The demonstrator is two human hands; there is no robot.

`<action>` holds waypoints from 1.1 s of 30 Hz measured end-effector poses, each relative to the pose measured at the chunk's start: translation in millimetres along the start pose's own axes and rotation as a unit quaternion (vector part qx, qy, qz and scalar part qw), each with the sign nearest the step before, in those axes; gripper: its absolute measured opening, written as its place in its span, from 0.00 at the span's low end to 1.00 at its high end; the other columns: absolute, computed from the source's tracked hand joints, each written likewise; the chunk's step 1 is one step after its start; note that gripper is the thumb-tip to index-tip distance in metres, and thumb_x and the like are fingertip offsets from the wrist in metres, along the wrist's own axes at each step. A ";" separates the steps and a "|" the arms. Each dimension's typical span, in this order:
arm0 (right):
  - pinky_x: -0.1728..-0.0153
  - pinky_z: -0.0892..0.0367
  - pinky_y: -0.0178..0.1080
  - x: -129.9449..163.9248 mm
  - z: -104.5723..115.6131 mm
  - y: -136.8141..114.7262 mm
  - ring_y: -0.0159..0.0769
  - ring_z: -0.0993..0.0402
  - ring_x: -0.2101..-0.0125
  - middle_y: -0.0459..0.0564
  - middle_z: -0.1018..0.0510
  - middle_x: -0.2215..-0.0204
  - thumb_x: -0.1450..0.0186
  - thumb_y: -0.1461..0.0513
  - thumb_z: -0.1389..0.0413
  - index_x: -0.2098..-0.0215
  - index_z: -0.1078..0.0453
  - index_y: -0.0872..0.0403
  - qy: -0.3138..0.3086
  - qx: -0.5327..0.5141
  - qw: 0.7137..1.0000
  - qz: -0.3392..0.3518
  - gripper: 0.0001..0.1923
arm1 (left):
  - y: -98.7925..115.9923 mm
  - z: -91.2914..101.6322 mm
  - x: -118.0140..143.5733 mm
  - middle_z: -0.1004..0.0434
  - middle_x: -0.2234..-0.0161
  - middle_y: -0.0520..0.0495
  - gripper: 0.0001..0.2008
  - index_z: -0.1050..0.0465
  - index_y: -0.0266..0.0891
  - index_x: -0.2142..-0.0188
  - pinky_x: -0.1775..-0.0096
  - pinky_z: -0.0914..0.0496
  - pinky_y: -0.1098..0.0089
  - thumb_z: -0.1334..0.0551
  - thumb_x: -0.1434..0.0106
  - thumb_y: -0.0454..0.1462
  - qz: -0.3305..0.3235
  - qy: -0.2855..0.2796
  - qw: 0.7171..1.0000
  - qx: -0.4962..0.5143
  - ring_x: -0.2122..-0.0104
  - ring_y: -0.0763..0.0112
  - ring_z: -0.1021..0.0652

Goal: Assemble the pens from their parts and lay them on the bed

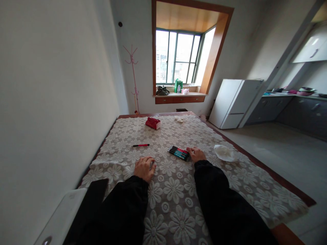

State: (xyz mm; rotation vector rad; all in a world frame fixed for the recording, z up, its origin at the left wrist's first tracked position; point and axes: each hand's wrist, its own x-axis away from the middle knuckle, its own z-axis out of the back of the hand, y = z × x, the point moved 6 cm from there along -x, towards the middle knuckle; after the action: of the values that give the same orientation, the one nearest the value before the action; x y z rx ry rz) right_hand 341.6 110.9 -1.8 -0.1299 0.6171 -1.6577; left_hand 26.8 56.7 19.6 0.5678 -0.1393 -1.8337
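1. The right hand (196,154) touches the near-right end of a row of pens (178,153) — red ones and teal ones side by side; whether its fingers grip any, I cannot tell.
2. That row lies flat on the flowered tablecloth (176,221), between the two hands and slightly beyond the left.
3. The left hand (144,168) rests on the cloth with bent fingers — I cannot tell whether it is closed on anything.
4. A single red-and-black pen (141,145) lies just beyond it, apart from the row.
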 end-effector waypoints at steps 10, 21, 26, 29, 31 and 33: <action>0.54 0.39 0.36 21.4 -16.9 -131.4 0.37 0.30 0.58 0.49 0.24 0.62 0.36 0.62 0.49 0.58 0.26 0.50 -0.044 -0.079 0.967 0.239 0.12 | 0.4 0.9 -0.9 0.28 0.51 0.48 0.10 0.27 0.46 0.58 0.52 0.39 0.58 0.41 0.40 0.39 0.005 -0.010 1.000 0.019 0.51 0.58 0.33; 0.54 0.42 0.41 -18.7 -107.3 -246.4 0.42 0.36 0.54 0.51 0.26 0.58 0.36 0.64 0.47 0.60 0.28 0.53 -0.084 0.019 0.963 0.255 0.08 | -29.6 -4.2 -10.8 0.26 0.64 0.45 0.08 0.34 0.39 0.60 0.59 0.32 0.64 0.46 0.40 0.33 0.088 0.065 0.975 0.193 0.62 0.65 0.25; 0.53 0.44 0.42 -2.6 -98.5 -224.0 0.43 0.37 0.53 0.51 0.28 0.56 0.37 0.60 0.45 0.53 0.32 0.51 -0.081 0.029 0.961 0.263 0.13 | -55.2 -4.1 -11.8 0.27 0.64 0.46 0.14 0.41 0.39 0.55 0.62 0.29 0.68 0.47 0.41 0.29 0.180 0.184 0.910 0.324 0.67 0.71 0.24; 0.53 0.43 0.43 2.7 -96.6 -216.2 0.44 0.38 0.52 0.52 0.29 0.53 0.38 0.57 0.43 0.50 0.33 0.50 -0.092 0.017 0.962 0.258 0.18 | -56.6 -7.1 -12.6 0.28 0.64 0.47 0.13 0.40 0.39 0.56 0.62 0.28 0.68 0.46 0.42 0.29 0.174 0.187 0.905 0.340 0.68 0.73 0.25; 0.54 0.42 0.42 1.1 -97.1 -215.6 0.44 0.36 0.53 0.52 0.28 0.57 0.39 0.57 0.42 0.57 0.29 0.51 -0.105 -0.006 0.964 0.244 0.13 | -58.7 -8.1 -12.7 0.28 0.64 0.47 0.13 0.40 0.39 0.56 0.62 0.27 0.67 0.46 0.42 0.29 0.174 0.187 0.902 0.349 0.68 0.73 0.25; 0.57 0.40 0.39 -0.8 -94.9 -216.0 0.41 0.34 0.56 0.50 0.26 0.61 0.39 0.59 0.42 0.63 0.28 0.52 -0.112 -0.029 0.965 0.234 0.07 | -64.9 -7.3 -12.4 0.28 0.63 0.46 0.14 0.39 0.39 0.56 0.60 0.28 0.66 0.47 0.42 0.29 0.189 0.198 0.892 0.360 0.66 0.72 0.25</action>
State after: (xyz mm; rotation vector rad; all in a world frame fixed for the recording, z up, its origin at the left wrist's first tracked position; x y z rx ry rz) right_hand 110.4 154.0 17.8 -0.1953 0.4794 -1.1489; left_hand -23.2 91.5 -6.9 1.3199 -0.6223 -1.2135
